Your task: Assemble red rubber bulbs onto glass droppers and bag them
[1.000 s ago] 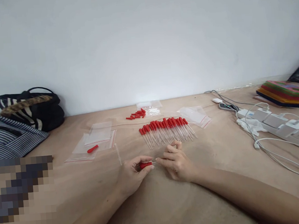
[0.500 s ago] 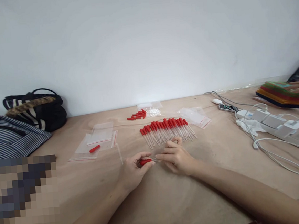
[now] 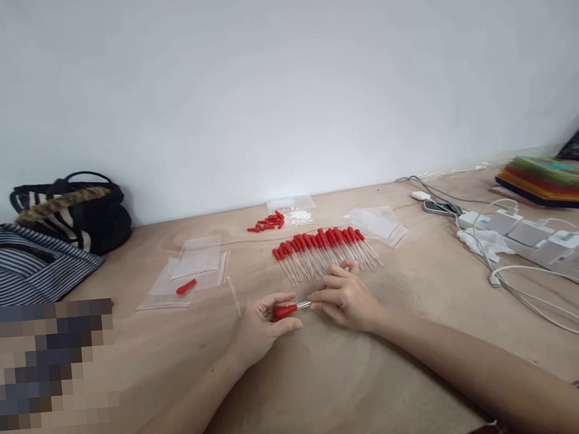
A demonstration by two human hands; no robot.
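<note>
My left hand (image 3: 263,326) curls around the red rubber bulb of a dropper (image 3: 285,311), its thumb and forefinger slightly loose on either side. From the bulb a clear glass tube points right into the fingertips of my right hand (image 3: 343,296), which pinch it. Beyond my right hand lies a row of droppers (image 3: 317,248) with red bulbs toward the wall and clear tubes toward me. One loose clear tube (image 3: 233,296) rests just left of my left hand. Farther left, a single red bulb (image 3: 186,286) lies on clear zip bags (image 3: 165,293).
Loose red bulbs (image 3: 268,223) and several clear tubes (image 3: 297,218) lie near the wall. More zip bags (image 3: 378,225) are right of the row. White chargers and cables (image 3: 526,233), a phone (image 3: 442,209) and a coloured stack (image 3: 550,183) stand right; bags (image 3: 99,218) stand left.
My left thumb has eased away from the bulb, and more of the bulb and tube shows between my hands. A person's hand at the coloured stack is gone from view.
</note>
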